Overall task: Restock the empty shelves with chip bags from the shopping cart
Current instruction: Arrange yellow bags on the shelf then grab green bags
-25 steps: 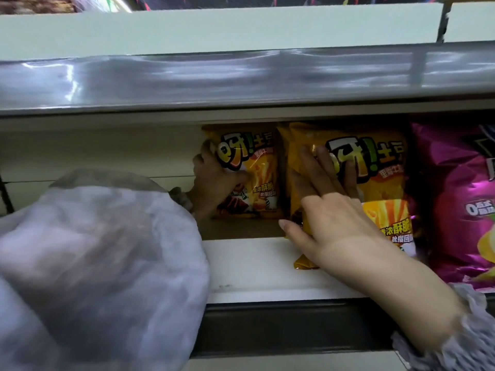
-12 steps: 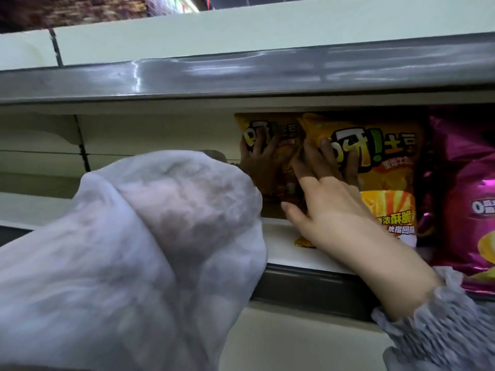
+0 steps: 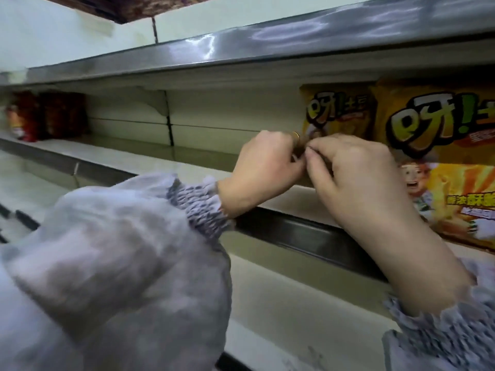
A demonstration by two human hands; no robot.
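Here we are at the shelf [image 3: 187, 159], and both hands are bunched together just left of the front yellow chip bag [image 3: 439, 145], which stands upright at the shelf's lip with its face out. The left hand [image 3: 265, 167] and right hand [image 3: 356, 183] meet knuckle to knuckle, fingers curled in, across the lower part of the rear yellow chip bag [image 3: 334, 113], which is set behind and left of that front bag. We'd say they're squaring it up so its label shows. Whether those fingers actually pinch the foil we cannot tell, because the hands hide it. Well left of the front bag, red packets [image 3: 26, 116] share the shelf. The cart is out of view.
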